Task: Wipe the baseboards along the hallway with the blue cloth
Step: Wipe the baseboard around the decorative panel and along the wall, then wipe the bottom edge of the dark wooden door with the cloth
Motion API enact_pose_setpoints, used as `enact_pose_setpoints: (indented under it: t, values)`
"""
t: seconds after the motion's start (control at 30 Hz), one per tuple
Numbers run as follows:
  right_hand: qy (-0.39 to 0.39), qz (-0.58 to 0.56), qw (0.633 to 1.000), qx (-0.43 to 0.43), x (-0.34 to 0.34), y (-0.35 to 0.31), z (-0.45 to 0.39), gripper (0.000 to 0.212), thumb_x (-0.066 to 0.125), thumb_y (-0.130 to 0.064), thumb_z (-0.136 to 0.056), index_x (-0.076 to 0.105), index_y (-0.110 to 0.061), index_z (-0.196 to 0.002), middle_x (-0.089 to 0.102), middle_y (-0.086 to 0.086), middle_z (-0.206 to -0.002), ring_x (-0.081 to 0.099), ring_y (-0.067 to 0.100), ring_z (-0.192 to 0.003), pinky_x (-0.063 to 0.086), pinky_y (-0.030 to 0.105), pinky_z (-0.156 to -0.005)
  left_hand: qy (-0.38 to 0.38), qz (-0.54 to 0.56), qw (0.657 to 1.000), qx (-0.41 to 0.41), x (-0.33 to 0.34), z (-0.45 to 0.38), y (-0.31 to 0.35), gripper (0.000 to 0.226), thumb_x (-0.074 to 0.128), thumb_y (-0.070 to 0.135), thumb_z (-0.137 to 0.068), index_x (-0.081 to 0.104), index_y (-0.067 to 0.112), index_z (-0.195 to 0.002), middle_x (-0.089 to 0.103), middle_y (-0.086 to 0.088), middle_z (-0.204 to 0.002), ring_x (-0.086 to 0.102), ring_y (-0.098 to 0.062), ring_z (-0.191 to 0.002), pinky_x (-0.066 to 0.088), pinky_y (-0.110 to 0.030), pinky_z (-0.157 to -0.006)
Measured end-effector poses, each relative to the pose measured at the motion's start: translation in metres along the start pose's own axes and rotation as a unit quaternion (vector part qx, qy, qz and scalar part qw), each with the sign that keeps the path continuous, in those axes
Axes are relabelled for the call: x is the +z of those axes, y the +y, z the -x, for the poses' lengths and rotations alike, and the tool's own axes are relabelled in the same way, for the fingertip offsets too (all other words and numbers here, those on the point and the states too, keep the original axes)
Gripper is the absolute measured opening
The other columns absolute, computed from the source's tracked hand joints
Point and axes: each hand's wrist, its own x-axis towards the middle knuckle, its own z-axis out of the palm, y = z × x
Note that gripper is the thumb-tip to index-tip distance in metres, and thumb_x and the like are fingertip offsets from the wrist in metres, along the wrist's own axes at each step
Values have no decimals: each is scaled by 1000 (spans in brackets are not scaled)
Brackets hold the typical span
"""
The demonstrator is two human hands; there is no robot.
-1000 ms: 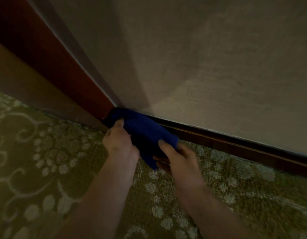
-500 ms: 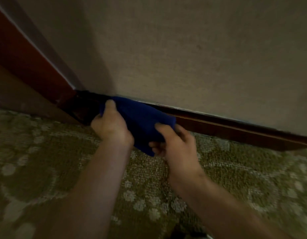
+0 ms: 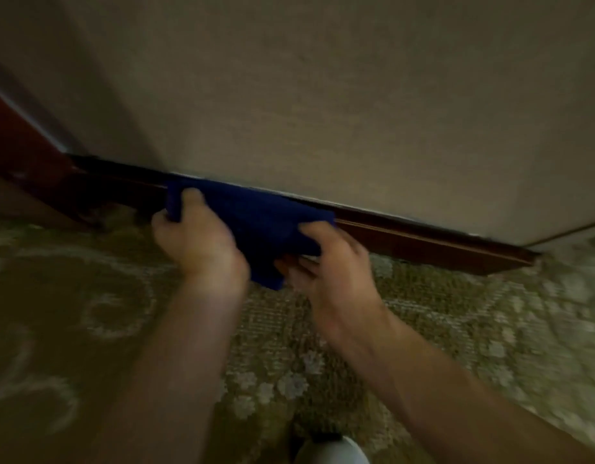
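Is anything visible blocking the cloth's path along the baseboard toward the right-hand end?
Nothing visible does. Both hands, left hand and right hand, grip the blue cloth against the baseboard, and the stretch to its right end lies bare, with only carpet below it.

Down low there's the floor, covered in an olive-green carpet (image 3: 423,329) with pale flower and scroll patterns (blurry toward the right). A dark wooden baseboard (image 3: 423,237) meets it. A white object (image 3: 332,452) sits at the bottom edge.
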Motion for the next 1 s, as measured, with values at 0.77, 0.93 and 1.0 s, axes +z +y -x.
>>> enact_pose_setpoints:
  t: [0.77, 0.93, 1.0]
  values:
    - [86, -26, 996, 3, -20, -15, -12, 23, 69, -12, -85, 62, -8, -107, 70, 13, -102, 70, 29, -90, 61, 35, -70, 19, -5, 999, 38, 14, 31, -18, 15, 58, 19, -94, 54, 17, -108, 60, 6, -93, 56, -3, -72, 45, -7, -59]
    - [243, -36, 962, -121, -136, -74, 2, 8, 59, -22, -90, 62, -19, -96, 67, 6, -97, 67, 19, -82, 55, 26, -60, -210, -75, 968, -113, 36, 136, -108, 12, 59, 19, -96, 50, 25, -91, 60, 5, -88, 60, 2, -67, 49, -13, -60]
    - [281, -37, 946, -156, -158, -87, 5, 13, 54, -25, -91, 62, -22, -101, 65, 1, -100, 65, 19, -97, 52, 29, -67, -298, -105, 928, -196, 35, 154, -121, 10, 60, 25, -95, 52, 22, -91, 60, 1, -89, 60, -11, -75, 51, -28, -70]
